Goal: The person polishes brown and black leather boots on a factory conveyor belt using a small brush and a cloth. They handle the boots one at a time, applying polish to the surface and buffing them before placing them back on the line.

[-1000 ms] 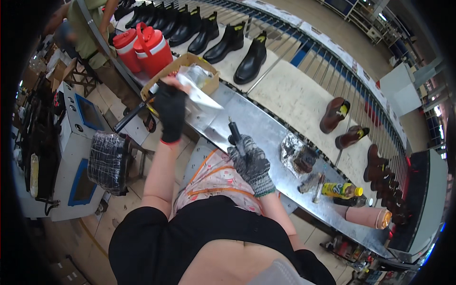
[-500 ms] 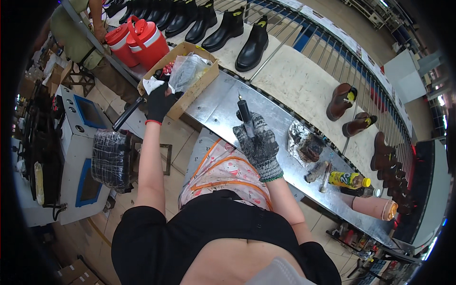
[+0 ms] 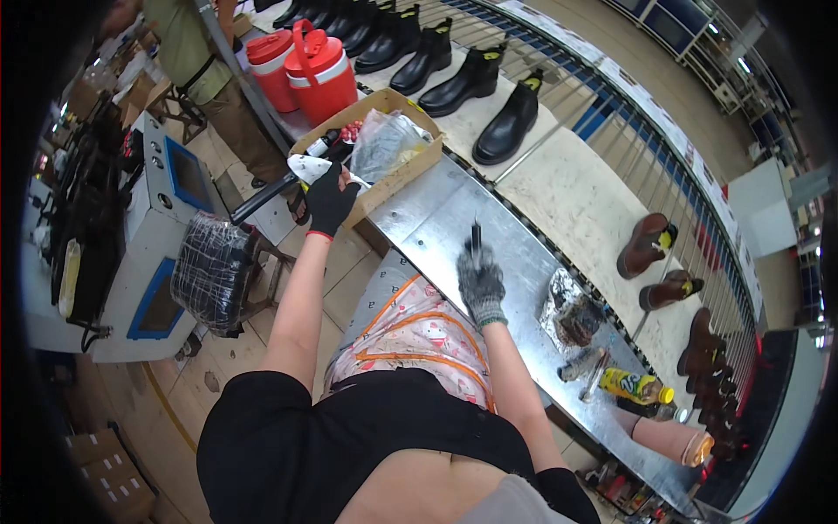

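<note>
My left hand (image 3: 332, 204), in a black glove with a red cuff, is at the near-left edge of a cardboard box (image 3: 394, 185). Its fingers are closed around something mostly hidden; a speckled white piece (image 3: 309, 167) shows at the fingertips, and a thin white stick pokes out on the other side. My right hand (image 3: 481, 284), in a grey knitted glove, grips a black pen-shaped tool (image 3: 476, 237) with a thin pointed tip, held above the metal bench (image 3: 419, 225). Inside the box lie a clear plastic bag (image 3: 381, 144), a dark bottle and small red items.
Black ankle boots (image 3: 508, 122) and brown boots (image 3: 646, 246) stand along the pale conveyor (image 3: 585, 205). Red jugs (image 3: 323, 83) sit beyond the box. Rightward on the bench are crumpled foil (image 3: 557, 306), a yellow-labelled bottle (image 3: 635, 386) and a pink tumbler (image 3: 672, 439). Another person stands far left.
The whole view has shifted, with the scene now lower and further right. My left hand has turned, showing more of the white piece. My right hand's tool now points away, mostly hidden behind the glove.
</note>
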`<state>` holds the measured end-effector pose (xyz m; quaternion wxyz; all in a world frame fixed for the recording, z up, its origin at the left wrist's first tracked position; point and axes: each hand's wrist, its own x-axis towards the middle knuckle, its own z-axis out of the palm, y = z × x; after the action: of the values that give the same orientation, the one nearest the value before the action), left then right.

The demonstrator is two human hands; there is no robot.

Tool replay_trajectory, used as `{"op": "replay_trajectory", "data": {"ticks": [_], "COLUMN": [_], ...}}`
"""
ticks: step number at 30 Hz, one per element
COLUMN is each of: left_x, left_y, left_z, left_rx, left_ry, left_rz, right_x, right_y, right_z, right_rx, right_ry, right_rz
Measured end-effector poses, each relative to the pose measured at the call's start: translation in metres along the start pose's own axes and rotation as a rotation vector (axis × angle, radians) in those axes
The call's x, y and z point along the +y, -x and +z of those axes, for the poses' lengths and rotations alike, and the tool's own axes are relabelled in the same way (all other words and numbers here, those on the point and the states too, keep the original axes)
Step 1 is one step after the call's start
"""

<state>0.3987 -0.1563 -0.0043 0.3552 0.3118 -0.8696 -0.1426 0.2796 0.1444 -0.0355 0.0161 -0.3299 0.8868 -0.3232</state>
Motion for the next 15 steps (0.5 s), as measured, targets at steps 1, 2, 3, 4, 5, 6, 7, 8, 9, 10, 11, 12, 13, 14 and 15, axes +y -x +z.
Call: {"op": "replay_trajectory", "data": {"ticks": [1,2,3,4,5,6,7,8,9,10,11,12,13,14,15], "left_x": [0.006,0.016,0.021,0.018,0.014,0.012,0.012,0.010,0.008,0.011,0.013,0.016,0.018,0.018,0.017], "left_y": [0.000,0.000,-0.001,-0.005,-0.004,-0.002,-0.003,-0.002,-0.003,-0.006,-0.008,-0.007,-0.007,-0.007,-0.006], "left_z": [-0.001,-0.006,-0.008,-0.006,-0.006,-0.007,-0.007,-0.006,-0.005,-0.005,-0.006,-0.009,-0.009,-0.008,-0.006], "left_rx": [-0.010,-0.020,-0.031,0.046,0.085,0.123,0.162,0.011,-0.004,-0.022,-0.040,-0.122,-0.146,-0.169,-0.192], "left_ry": [0.025,0.049,0.075,0.050,-0.096,-0.241,-0.385,-0.353,-0.281,-0.207,-0.132,-0.100,-0.103,-0.106,-0.108], "left_rz": [-0.060,-0.116,-0.171,-0.037,0.038,0.114,0.194,0.109,0.081,0.052,0.022,-0.079,-0.127,-0.176,-0.226], "right_x": [0.008,0.008,0.010,0.011,0.013,0.014,0.014,0.013,0.012,0.011,0.009,0.006,0.003,0.002,0.003], "right_y": [0.006,0.011,0.013,0.013,0.014,0.016,0.016,0.015,0.015,0.013,0.013,0.012,0.011,0.012,0.013], "right_z": [0.004,0.005,0.006,0.006,0.007,0.009,0.009,0.008,0.007,0.003,0.000,-0.003,-0.005,-0.003,-0.001], "right_rx": [-0.069,-0.086,-0.093,-0.098,-0.102,-0.089,-0.099,-0.109,-0.120,-0.108,-0.124,-0.141,-0.157,-0.004,-0.003], "right_ry": [-0.015,-0.108,-0.051,0.001,0.054,0.021,0.015,0.009,0.003,-0.020,-0.014,-0.009,-0.005,-0.047,-0.045], "right_rz": [0.076,0.109,0.071,0.034,-0.002,0.000,0.012,0.024,0.035,0.025,0.056,0.086,0.109,0.016,0.015]}}
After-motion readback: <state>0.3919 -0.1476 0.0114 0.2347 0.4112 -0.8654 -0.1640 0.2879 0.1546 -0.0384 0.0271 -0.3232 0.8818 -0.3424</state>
